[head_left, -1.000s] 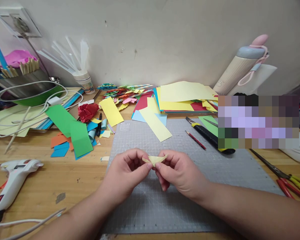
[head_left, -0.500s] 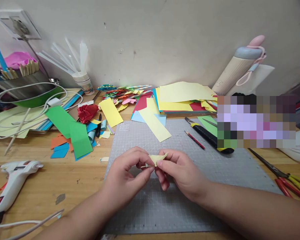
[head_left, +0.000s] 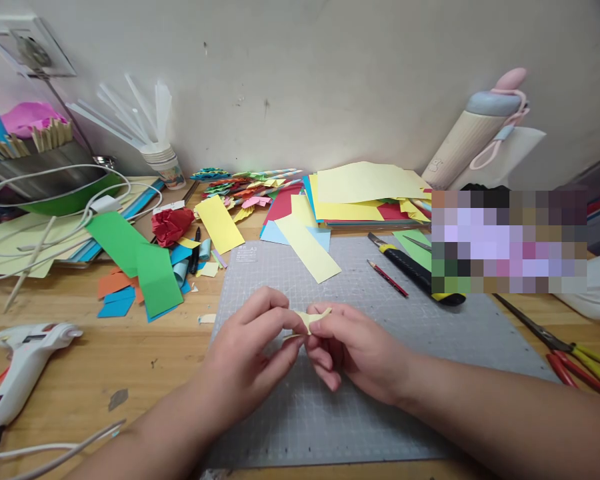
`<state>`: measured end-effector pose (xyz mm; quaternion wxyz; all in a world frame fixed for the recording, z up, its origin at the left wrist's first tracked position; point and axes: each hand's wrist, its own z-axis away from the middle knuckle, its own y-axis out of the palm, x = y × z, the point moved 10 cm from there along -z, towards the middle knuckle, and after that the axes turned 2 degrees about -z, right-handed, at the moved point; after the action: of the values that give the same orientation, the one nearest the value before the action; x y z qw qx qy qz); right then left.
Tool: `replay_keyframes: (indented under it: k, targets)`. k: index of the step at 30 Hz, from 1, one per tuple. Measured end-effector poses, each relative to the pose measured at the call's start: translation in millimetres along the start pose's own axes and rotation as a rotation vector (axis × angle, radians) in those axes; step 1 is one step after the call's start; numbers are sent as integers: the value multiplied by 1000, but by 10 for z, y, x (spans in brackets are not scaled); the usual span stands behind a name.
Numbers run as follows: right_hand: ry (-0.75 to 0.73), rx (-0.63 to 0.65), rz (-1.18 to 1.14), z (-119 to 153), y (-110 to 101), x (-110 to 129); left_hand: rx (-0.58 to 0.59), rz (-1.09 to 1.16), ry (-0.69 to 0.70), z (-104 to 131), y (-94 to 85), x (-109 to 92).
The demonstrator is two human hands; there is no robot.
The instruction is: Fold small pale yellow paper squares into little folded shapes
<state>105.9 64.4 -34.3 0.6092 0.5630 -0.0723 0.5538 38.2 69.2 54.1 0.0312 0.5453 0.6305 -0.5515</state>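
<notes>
A small piece of pale yellow paper [head_left: 307, 321], bent and curling up at its right end, is held between both hands above the grey cutting mat [head_left: 280, 427]. My left hand [head_left: 253, 350] pinches its left part with thumb and forefinger. From the other side, my right hand [head_left: 360, 347] grips it with the thumb on top and fingers curled beneath. Parts of the paper are hidden by the fingers. Beyond the hands, a pale yellow paper strip [head_left: 310, 252] lies across the mat's far edge.
To the right lie a red pencil [head_left: 388, 279], a utility knife [head_left: 413, 267] and scissors [head_left: 555, 343]. A white glue gun [head_left: 23, 367] rests at left, near green paper strips [head_left: 159, 280] and a red crumpled paper [head_left: 171, 225]. Stacked coloured paper [head_left: 370, 183] sits by the wall.
My left forefinger has come down over the paper, covering more of it. The paper's right end now curls more narrowly. The view has shifted slightly.
</notes>
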Motion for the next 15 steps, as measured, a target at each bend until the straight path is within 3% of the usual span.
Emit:
replay_keyframes:
  k: [7, 15]
  targets:
    - [266, 119, -194, 39, 93, -231, 21, -45, 44, 4, -14, -48]
    - [204, 138, -196, 29, 110, -183, -12, -126, 65, 33, -48, -90]
